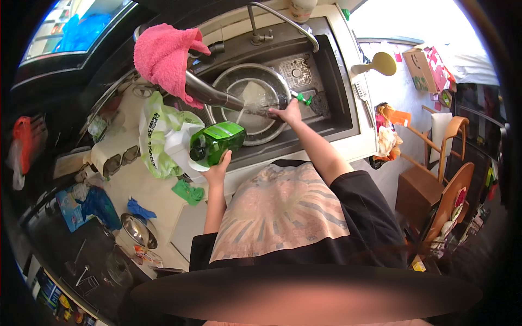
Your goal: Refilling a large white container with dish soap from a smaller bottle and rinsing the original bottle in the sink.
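Observation:
My left hand [217, 168] grips a green plastic bottle [218, 140] with a lighter green label, tilted over the counter's edge beside the sink. My right hand [290, 113] reaches to the near right rim of a round metal basin [267, 140]. Its fingertips are over the basin, and whether they hold anything is unclear. A green pump head [305, 99] shows just beyond that hand. Water splashes in the basin around a pale flat piece [253, 93]. A thick metal spout [214, 93] slants down over the basin, with a pink towel [163, 61] draped across its upper part.
The basin stands in a dark sink [346, 110] with a curved faucet [281, 14] behind. Left of the bottle are a white plastic container [179, 142], a green-and-white plastic bag [153, 134] and a green cloth [188, 192]. A yellowish rice paddle [383, 64] juts out at right.

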Tool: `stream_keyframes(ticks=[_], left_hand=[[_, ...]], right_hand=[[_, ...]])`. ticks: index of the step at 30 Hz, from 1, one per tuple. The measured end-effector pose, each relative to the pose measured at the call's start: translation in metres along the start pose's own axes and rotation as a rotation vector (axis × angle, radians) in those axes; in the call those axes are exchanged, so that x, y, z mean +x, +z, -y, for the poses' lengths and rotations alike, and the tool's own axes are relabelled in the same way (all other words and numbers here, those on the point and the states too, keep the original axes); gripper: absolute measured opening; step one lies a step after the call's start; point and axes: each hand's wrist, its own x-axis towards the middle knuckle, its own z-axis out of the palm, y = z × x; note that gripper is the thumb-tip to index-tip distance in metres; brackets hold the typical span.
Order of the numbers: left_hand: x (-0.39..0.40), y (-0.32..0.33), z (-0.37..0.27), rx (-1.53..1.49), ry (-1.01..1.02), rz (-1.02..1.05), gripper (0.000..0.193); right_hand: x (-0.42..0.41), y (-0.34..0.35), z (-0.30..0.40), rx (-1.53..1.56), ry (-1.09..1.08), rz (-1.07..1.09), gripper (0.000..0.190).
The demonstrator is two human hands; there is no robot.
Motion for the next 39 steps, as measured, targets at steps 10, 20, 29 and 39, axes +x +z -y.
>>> stream_keyframes(ticks=[10,20,29,39], left_hand=[[-0.018,-0.031,0.018,0.174,-0.105,0.083,0.106],[-0.02,-0.04,0.024,0.143,-0.093,0.09,0.106],[-0.015,-0.028,0.007,0.011,0.013,0.011,0.054],[-0.014,-0.029,-0.003,0.002,-0.051,0.038,0.074]], right_hand=[[-0.021,-0.027,0.032,-0.177,0.027,-0.05,0.096],[-0.017,-0.058,0.052,-0.314,-0.068,-0.043,0.092],[-0.019,-0.068,0.066,-0.352,-0.139,-0.096,0.091],[-0.01,-0.083,0.081,-0.443,-0.194,-0.132,0.088]])
